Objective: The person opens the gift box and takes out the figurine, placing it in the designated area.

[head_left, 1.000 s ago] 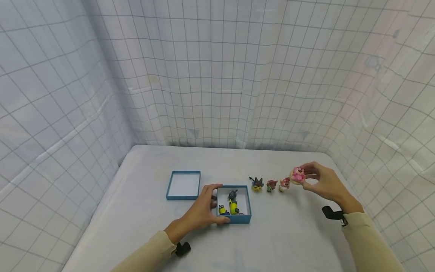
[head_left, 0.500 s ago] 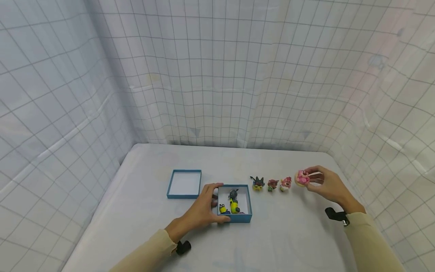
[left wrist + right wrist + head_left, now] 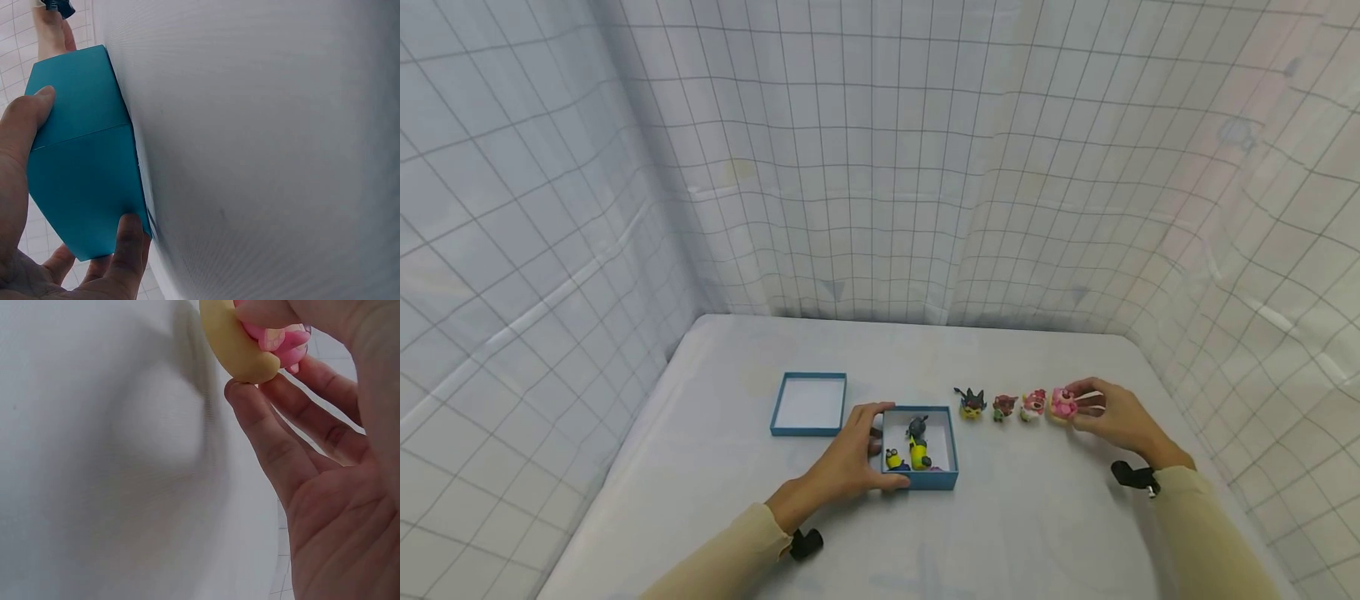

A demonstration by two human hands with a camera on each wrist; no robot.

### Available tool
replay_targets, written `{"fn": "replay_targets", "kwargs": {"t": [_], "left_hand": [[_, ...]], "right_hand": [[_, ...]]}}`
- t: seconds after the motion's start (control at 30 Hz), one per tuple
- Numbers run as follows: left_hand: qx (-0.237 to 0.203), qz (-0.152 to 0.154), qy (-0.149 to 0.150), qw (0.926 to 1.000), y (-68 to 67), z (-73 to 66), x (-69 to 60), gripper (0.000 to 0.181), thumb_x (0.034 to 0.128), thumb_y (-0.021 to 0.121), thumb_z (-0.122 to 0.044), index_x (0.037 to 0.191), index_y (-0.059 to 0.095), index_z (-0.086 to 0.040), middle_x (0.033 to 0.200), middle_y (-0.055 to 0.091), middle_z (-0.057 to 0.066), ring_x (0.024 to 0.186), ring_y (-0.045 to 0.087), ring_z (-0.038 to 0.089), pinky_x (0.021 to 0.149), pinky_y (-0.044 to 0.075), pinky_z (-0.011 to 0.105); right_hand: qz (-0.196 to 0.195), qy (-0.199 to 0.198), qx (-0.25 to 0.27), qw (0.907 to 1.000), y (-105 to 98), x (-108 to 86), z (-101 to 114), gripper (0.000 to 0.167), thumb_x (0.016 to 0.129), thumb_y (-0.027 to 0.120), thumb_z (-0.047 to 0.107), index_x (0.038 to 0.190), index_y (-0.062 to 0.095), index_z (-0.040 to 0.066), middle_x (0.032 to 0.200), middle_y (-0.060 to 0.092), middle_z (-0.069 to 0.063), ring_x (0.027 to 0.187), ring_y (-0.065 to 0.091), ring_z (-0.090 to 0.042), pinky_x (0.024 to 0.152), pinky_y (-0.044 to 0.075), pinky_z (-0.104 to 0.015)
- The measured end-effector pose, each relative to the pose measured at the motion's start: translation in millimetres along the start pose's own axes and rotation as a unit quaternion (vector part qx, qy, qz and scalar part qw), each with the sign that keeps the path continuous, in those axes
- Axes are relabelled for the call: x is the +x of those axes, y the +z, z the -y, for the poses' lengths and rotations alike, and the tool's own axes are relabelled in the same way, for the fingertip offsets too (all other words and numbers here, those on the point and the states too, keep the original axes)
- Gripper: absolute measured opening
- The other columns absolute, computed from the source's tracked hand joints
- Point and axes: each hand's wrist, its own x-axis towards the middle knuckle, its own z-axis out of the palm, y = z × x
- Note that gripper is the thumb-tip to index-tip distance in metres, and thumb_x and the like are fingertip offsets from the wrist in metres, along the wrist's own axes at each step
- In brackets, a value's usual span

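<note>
In the head view my left hand grips the open blue box at its left side, thumb on the front wall and fingers at the left and back. The left wrist view shows the thumb and fingertips pressed on the box's blue outer walls. Inside lie a small yellow minion figurine, a yellow-and-dark figurine and a dark grey figurine. At the right, my right hand pinches a pink bear figurine with a pale yellow base, at or just above the table.
Left of the pink bear stand a white-and-pink figurine, a reddish-brown figurine and a yellow figurine with dark spikes, in a row. A shallow blue-rimmed lid lies behind the left hand. Gridded white curtains enclose the white table.
My right hand has lowered the pink bear figurine toward the table at the right end of the row. The left hand keeps its grip on the box. The head view has shifted slightly.
</note>
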Motion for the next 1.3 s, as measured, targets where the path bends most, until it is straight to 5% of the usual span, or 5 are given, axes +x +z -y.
{"fn": "replay_targets", "kwargs": {"t": [0.77, 1.17, 1.3], "left_hand": [[-0.009, 0.001, -0.003, 1.0000, -0.2, 2.4, 1.7, 0.120, 0.0866, 0.108, -0.034, 0.181, 0.034, -0.020, 0.174, 0.044, 0.016, 0.139, 0.068, 0.031, 0.115, 0.064, 0.049], [-0.012, 0.001, -0.005, 0.9999, 0.1, 1.8, 1.3, 0.120, 0.0863, 0.108, -0.034, 0.181, 0.035, -0.020, 0.174, 0.044, 0.017, 0.141, 0.068, 0.032, 0.115, 0.065, 0.050], [-0.008, 0.001, -0.006, 0.9999, 0.0, 0.8, 1.6, 0.120, 0.0859, 0.108, -0.034, 0.180, 0.035, -0.020, 0.174, 0.044, 0.017, 0.140, 0.068, 0.031, 0.114, 0.065, 0.049]], "right_hand": [[0.019, -0.014, -0.015, 0.9996, 2.1, -1.8, -2.9, 0.048, 0.103, 0.087, 0.007, 0.149, 0.075, -0.001, 0.147, 0.078, -0.024, 0.128, 0.078, -0.043, 0.104, 0.069, -0.044], [0.005, -0.029, -0.034, 0.9990, 2.3, -3.1, -3.9, 0.046, 0.102, 0.088, 0.007, 0.146, 0.076, -0.001, 0.141, 0.081, -0.022, 0.122, 0.079, -0.040, 0.098, 0.069, -0.030], [-0.005, -0.027, -0.042, 0.9987, 3.0, -5.7, -2.4, 0.047, 0.103, 0.088, 0.009, 0.147, 0.075, -0.001, 0.143, 0.079, -0.024, 0.125, 0.078, -0.042, 0.100, 0.070, -0.039]]}}
